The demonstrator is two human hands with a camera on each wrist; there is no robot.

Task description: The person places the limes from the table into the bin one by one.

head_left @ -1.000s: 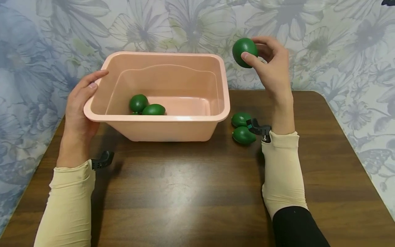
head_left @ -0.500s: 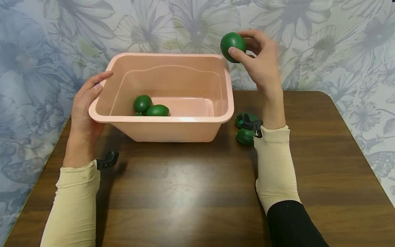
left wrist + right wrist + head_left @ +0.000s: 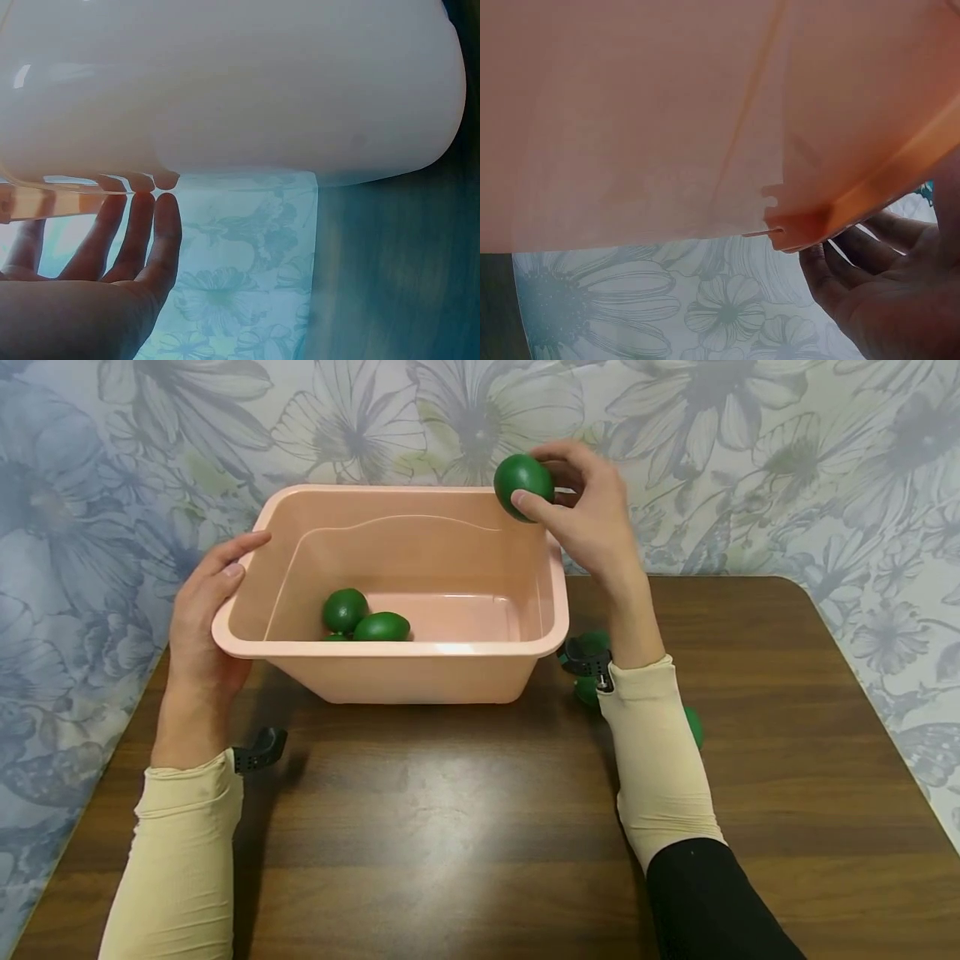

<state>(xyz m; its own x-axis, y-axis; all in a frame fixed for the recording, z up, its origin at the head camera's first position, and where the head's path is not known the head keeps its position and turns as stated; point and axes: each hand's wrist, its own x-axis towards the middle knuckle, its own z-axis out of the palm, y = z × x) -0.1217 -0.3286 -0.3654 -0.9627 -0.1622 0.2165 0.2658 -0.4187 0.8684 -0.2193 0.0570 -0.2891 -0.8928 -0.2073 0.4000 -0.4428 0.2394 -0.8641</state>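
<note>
A pink plastic basin (image 3: 420, 681) stands at the back of the table, slightly tilted in the head view. My left hand (image 3: 201, 618) grips its left rim, thumb and a finger at the edge; several fingers (image 3: 166, 240) show by its outer wall in the left wrist view. My right hand (image 3: 596, 518) pinches a green lime (image 3: 522, 485) between thumb and fingers, over the basin's back right corner. Inside the basin lie a round-looking lime (image 3: 345, 610) and a longer one (image 3: 382, 627), with another mostly hidden behind the front wall.
Limes lie right of the basin, partly behind the right wrist: one (image 3: 587, 692) near it and another (image 3: 694, 727) peeking past the sleeve. The brown wooden table (image 3: 450, 827) ends at a flower-patterned wall (image 3: 712, 460) behind. Each wrist carries a black mount (image 3: 261, 749).
My right hand has carried its lime leftward, from right of the basin to over its back right corner. My left hand keeps its hold on the rim.
</note>
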